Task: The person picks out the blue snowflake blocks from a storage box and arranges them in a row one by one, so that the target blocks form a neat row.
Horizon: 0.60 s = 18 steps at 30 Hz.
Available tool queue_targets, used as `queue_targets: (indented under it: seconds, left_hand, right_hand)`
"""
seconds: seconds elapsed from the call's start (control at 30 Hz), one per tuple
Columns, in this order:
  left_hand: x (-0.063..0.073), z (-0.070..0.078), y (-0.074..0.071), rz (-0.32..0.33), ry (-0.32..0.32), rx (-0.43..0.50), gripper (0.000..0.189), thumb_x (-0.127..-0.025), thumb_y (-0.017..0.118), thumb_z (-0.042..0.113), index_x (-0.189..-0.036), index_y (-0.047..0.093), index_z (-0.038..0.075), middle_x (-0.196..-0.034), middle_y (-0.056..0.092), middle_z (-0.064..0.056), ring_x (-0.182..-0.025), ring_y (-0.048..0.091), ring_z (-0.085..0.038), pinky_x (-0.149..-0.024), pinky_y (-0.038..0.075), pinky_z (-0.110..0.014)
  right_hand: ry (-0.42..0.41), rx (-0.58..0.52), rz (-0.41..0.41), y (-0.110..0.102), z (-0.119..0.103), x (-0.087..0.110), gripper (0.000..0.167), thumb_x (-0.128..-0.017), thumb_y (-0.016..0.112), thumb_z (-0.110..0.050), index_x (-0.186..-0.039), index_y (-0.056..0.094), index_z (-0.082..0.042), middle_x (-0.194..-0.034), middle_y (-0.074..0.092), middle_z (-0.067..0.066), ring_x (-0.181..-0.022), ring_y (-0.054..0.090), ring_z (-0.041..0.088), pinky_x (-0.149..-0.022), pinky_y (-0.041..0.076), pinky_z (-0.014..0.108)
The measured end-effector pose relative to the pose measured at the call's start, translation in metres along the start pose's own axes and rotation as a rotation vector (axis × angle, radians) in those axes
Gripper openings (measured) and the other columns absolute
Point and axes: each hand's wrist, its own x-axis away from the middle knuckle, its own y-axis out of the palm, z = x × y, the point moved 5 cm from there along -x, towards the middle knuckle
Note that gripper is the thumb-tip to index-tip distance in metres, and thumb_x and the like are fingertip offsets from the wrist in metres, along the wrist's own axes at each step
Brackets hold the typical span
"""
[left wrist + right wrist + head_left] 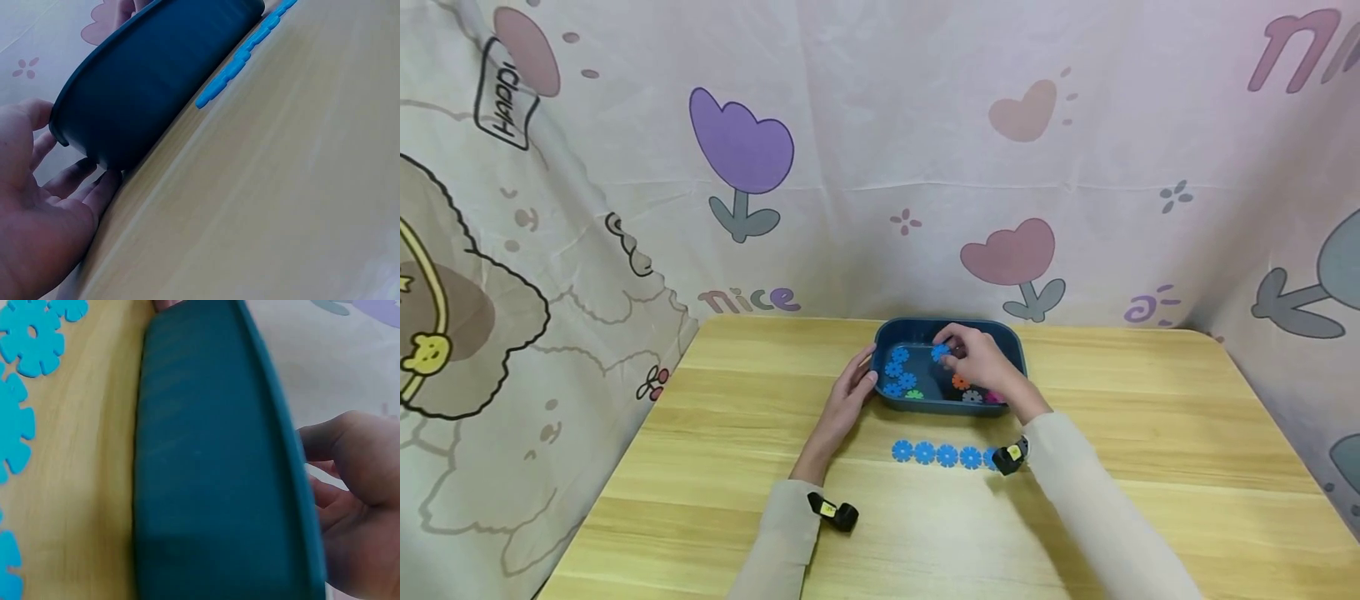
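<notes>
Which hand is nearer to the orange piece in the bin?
Right: the right hand is close above the orange piece; the left hand is farther off, touching the left end of the bin.

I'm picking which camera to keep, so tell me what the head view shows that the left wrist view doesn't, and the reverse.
Only the head view shows inside the bin: an orange piece and a green piece, plus the blue piece that the right hand pinches.

Only the left wrist view shows the palm side of the left hand.

Both show the bin's outside, the row of blue pieces, the table, the patterned cloth and parts of both hands.
</notes>
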Motion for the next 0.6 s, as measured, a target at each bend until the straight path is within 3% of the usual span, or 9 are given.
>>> queue_targets:
  seconds: [0.17, 0.43, 0.6]
  left_hand:
    - [0.001, 0.000, 0.000, -0.004, 0.003, -0.004, 0.050, -0.110, 0.049, 0.026, -0.159, 0.039, 0.023, -0.165, 0.034, -0.003, -0.150, 0.034, -0.027, -0.116, 0.038, -0.043]
    - [0.000, -0.002, 0.000, -0.004, -0.012, -0.004, 0.049, -0.111, 0.048, 0.025, -0.159, 0.038, 0.022, -0.165, 0.034, -0.003, -0.150, 0.034, -0.026, -0.116, 0.038, -0.041]
    - [0.000, -0.001, 0.000, -0.007, -0.008, -0.009, 0.049, -0.111, 0.048, 0.027, -0.159, 0.039, 0.023, -0.164, 0.034, -0.003, -0.150, 0.034, -0.025, -0.116, 0.038, -0.041]
  right_hand:
    - [-0.022, 0.007, 0.029, -0.009, -0.005, 0.010, 0.031, -0.095, 0.069, 0.002, -0.125, 0.066, -0.003, -0.102, 0.066, 0.009, -0.094, 0.068, 0.025, -0.086, 0.060, 0.043]
    - [-0.102, 0.007, 0.089, -0.020, -0.009, 0.029, 0.033, -0.091, 0.072, 0.005, -0.123, 0.069, -0.001, -0.098, 0.065, 0.011, -0.089, 0.070, 0.024, -0.083, 0.061, 0.042]
    - [-0.106, 0.004, 0.105, -0.026, -0.011, 0.043, 0.035, -0.091, 0.071, 0.006, -0.124, 0.068, -0.003, -0.100, 0.067, 0.011, -0.088, 0.070, 0.023, -0.082, 0.062, 0.039]
